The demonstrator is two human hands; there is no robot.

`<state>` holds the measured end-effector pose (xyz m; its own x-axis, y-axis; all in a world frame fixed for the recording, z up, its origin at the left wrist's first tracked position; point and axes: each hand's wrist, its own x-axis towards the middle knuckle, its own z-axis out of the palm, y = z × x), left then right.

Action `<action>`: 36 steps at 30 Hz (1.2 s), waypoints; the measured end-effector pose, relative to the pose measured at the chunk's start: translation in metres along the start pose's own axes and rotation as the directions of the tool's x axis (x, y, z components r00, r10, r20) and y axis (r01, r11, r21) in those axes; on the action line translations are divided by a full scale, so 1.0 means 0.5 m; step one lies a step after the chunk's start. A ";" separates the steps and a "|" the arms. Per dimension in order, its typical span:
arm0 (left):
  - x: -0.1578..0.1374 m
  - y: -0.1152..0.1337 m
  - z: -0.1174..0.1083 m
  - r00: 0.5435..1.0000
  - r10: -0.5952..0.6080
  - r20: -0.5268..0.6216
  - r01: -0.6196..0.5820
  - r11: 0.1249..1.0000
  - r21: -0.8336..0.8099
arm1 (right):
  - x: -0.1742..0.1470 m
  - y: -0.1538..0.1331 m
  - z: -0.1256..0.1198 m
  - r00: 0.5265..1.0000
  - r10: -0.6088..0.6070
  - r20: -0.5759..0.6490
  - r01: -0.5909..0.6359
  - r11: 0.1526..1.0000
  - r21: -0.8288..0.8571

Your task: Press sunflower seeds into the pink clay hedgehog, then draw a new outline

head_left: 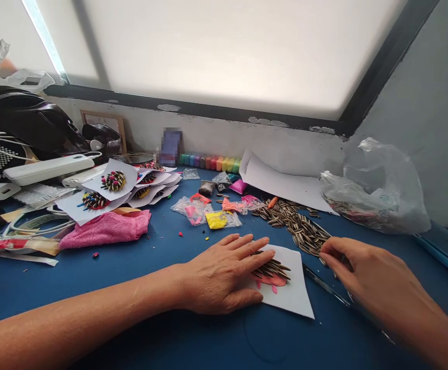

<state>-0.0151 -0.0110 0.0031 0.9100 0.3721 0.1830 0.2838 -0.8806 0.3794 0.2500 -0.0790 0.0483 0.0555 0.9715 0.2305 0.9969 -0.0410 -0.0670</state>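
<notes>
My left hand lies flat with its fingers spread over a white paper, holding it down on the blue table. On that paper is a coral clay shape with small pink clay feet, and striped sunflower seeds stick out of it like spines. Part of the shape is under my left fingers. My right hand is at the near end of a sunflower seed pile, thumb and fingertips pinched on a seed. A pen rests between the paper and my right hand.
Clay packets, including a yellow one, lie behind my left hand. Finished seed pictures on white cards are stacked at the left above a pink cloth. A plastic bag stands at the back right, beside curled white sheets.
</notes>
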 end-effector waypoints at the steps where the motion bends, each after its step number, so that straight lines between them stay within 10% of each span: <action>1: 0.000 -0.001 0.001 1.000 0.000 0.000 0.000 1.000 -0.001 | 0.003 0.011 0.001 0.999 0.032 0.019 -0.032 0.999 -0.038; 6: -0.002 -0.002 0.000 1.000 0.023 -0.016 -0.023 1.000 0.005 | 0.013 0.034 -0.005 0.983 0.118 0.141 -0.112 0.993 -0.046; 12: -0.001 -0.002 0.000 1.000 0.018 -0.014 -0.018 1.000 0.012 | -0.002 -0.023 -0.005 0.925 -0.074 0.373 -0.050 0.949 0.312; 36: -0.001 -0.004 0.002 0.998 0.056 -0.029 -0.055 0.998 0.021 | -0.016 -0.075 0.014 0.932 -0.194 0.307 0.106 0.953 0.283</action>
<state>-0.0160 -0.0096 0.0014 0.9153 0.3308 0.2299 0.2396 -0.9059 0.3493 0.2120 -0.0835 0.0421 -0.1593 0.9847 -0.0700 0.9404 0.1298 -0.3142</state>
